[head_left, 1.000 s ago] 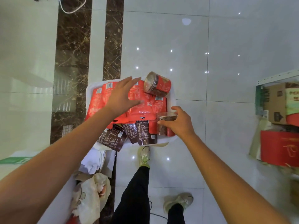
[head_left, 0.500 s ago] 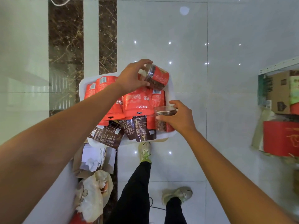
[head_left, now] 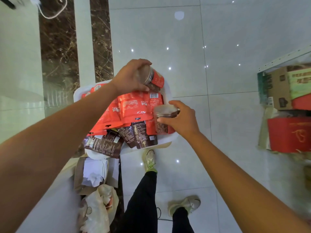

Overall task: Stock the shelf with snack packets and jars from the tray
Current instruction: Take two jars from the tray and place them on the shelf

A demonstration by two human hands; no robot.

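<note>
A white tray [head_left: 168,89] holds several red snack packets [head_left: 134,106] and dark brown packets [head_left: 141,135]. A clear jar with a red label [head_left: 157,80] lies tilted on its side at the tray's far end; my left hand [head_left: 130,76] grips it round its lid. An upright jar of brown snacks [head_left: 162,121] stands at the tray's right edge, and my right hand [head_left: 182,119] holds it just below the lid. The white shelf [head_left: 284,58] shows at the right edge of the view.
The shelf holds a cardboard box [head_left: 279,88] and a red box [head_left: 289,133]. Papers in a box [head_left: 94,174] and a crumpled plastic bag [head_left: 99,211] lie left of my legs [head_left: 143,199]. A white cable [head_left: 50,10] lies on the dark marble floor strip at top left.
My left hand moved from above the red packets to the tilted jar at the far end and gripped its lid. My right hand stayed on the upright jar.
</note>
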